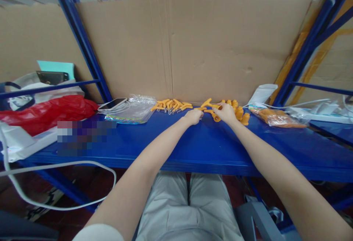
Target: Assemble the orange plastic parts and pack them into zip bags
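Note:
My left hand [193, 117] is closed above the blue table, with a small orange piece [200, 109] sticking out past the fingers and a bit of metal chain hanging by them. My right hand [225, 113] is to its right, its fingers bent round an orange piece with a rounded end [216, 117]; the grip is partly hidden. Just behind lies a forked orange piece [206, 103]. Beside the right hand stand several orange cup-like pieces [239, 113]. Left of my left hand is a pile of forked orange pieces [169, 105] with small metal chains.
A clear plastic bag [135, 110] and a phone [117, 103] with a white cable lie left. At right is a bag of orange pieces [277, 117]. A red plastic bag [52, 112] and power strip [27, 145] occupy the far left. Cardboard [220, 46] walls the back.

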Motion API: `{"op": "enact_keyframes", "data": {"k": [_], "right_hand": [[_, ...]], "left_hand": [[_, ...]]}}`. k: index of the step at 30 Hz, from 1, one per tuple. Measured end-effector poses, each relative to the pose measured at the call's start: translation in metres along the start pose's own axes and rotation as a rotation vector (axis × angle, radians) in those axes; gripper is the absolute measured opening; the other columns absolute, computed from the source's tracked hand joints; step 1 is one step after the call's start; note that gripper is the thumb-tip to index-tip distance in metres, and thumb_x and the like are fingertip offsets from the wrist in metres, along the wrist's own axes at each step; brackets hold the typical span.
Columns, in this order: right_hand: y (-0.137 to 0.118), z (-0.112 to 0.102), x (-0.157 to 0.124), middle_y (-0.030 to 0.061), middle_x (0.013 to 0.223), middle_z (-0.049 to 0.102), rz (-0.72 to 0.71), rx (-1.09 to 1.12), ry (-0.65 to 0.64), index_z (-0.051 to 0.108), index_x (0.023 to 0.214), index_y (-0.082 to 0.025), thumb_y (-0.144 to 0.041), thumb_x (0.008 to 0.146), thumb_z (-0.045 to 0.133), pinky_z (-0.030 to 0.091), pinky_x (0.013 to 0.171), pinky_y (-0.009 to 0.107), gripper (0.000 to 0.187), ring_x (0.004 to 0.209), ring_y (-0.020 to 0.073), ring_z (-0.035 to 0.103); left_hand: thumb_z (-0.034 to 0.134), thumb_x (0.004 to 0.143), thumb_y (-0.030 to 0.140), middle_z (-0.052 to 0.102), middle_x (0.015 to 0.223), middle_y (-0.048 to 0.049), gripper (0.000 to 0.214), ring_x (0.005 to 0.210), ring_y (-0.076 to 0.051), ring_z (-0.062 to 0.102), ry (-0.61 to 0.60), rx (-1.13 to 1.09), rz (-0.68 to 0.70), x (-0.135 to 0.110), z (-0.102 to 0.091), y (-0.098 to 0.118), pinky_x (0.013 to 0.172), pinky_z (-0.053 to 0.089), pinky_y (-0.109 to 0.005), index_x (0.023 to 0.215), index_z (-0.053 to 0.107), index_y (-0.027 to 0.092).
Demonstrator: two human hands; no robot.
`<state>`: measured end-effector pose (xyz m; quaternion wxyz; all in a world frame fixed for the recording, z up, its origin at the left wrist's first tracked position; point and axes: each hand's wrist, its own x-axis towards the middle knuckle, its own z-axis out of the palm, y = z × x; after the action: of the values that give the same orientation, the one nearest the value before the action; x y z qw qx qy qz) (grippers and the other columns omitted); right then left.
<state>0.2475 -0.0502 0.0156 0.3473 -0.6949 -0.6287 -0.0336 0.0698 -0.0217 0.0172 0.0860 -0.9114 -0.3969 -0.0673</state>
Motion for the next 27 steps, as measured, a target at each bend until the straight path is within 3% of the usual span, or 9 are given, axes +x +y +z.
{"op": "enact_keyframes", "data": {"k": [8, 13, 16, 20, 23, 27], "right_hand": [[-0.011, 0.007, -0.012, 0.0151, 0.111, 0.073, -0.021, -0.178, -0.023, 0.067, 0.123, -0.015, -0.032, 0.085, 0.054, 0.047, 0.092, 0.044, 0.043, 0.111, 0.0337, 0.064], [-0.017, 0.009, -0.017, 0.0145, 0.113, 0.072, -0.066, -0.223, -0.057, 0.067, 0.12, -0.015, -0.031, 0.088, 0.05, 0.047, 0.093, 0.04, 0.04, 0.112, 0.03, 0.064], [-0.013, 0.014, -0.015, 0.0138, 0.114, 0.072, -0.1, -0.232, -0.083, 0.068, 0.117, -0.016, -0.04, 0.09, 0.05, 0.048, 0.092, 0.04, 0.041, 0.112, 0.0299, 0.064], [0.002, 0.026, -0.007, 0.0104, 0.124, 0.068, -0.238, -0.213, -0.166, 0.067, 0.122, -0.025, -0.054, 0.085, 0.057, 0.049, 0.093, 0.046, 0.048, 0.116, 0.0322, 0.061], [0.014, 0.032, 0.0, 0.0096, 0.131, 0.064, -0.344, -0.17, -0.243, 0.063, 0.129, -0.029, -0.055, 0.079, 0.066, 0.048, 0.097, 0.051, 0.057, 0.122, 0.0353, 0.057], [0.022, 0.031, 0.007, 0.0097, 0.135, 0.061, -0.372, -0.137, -0.289, 0.058, 0.136, -0.028, -0.054, 0.08, 0.066, 0.044, 0.103, 0.051, 0.062, 0.126, 0.0344, 0.054]], "left_hand": [[0.06, 0.082, 0.015, 0.069, 0.099, -0.0076, 0.008, 0.093, -0.022, 0.066, 0.023, -0.003, 0.187, -0.016, -0.005, -0.007, 0.079, 0.05, -0.03, 0.084, 0.066, 0.018], [0.056, 0.085, 0.014, 0.065, 0.101, -0.0069, 0.008, 0.095, -0.02, 0.063, 0.084, -0.103, 0.251, -0.036, 0.003, -0.01, 0.084, 0.049, -0.031, 0.088, 0.063, 0.018], [0.059, 0.085, 0.017, 0.067, 0.1, -0.0059, 0.008, 0.091, -0.018, 0.063, 0.05, -0.201, 0.208, -0.042, 0.003, -0.019, 0.083, 0.049, -0.03, 0.091, 0.064, 0.017], [0.059, 0.086, 0.021, 0.071, 0.097, -0.0059, 0.011, 0.093, -0.019, 0.065, -0.003, -0.22, 0.121, -0.043, 0.001, -0.03, 0.086, 0.05, -0.03, 0.091, 0.068, 0.017], [0.058, 0.087, 0.02, 0.072, 0.104, -0.006, 0.016, 0.098, -0.02, 0.066, -0.003, -0.213, 0.119, -0.042, 0.0, -0.032, 0.089, 0.05, -0.03, 0.097, 0.07, 0.018], [0.056, 0.087, 0.017, 0.07, 0.116, -0.0091, 0.023, 0.112, -0.021, 0.062, 0.036, -0.17, 0.061, -0.042, -0.002, -0.033, 0.101, 0.046, -0.031, 0.106, 0.07, 0.016]]}}
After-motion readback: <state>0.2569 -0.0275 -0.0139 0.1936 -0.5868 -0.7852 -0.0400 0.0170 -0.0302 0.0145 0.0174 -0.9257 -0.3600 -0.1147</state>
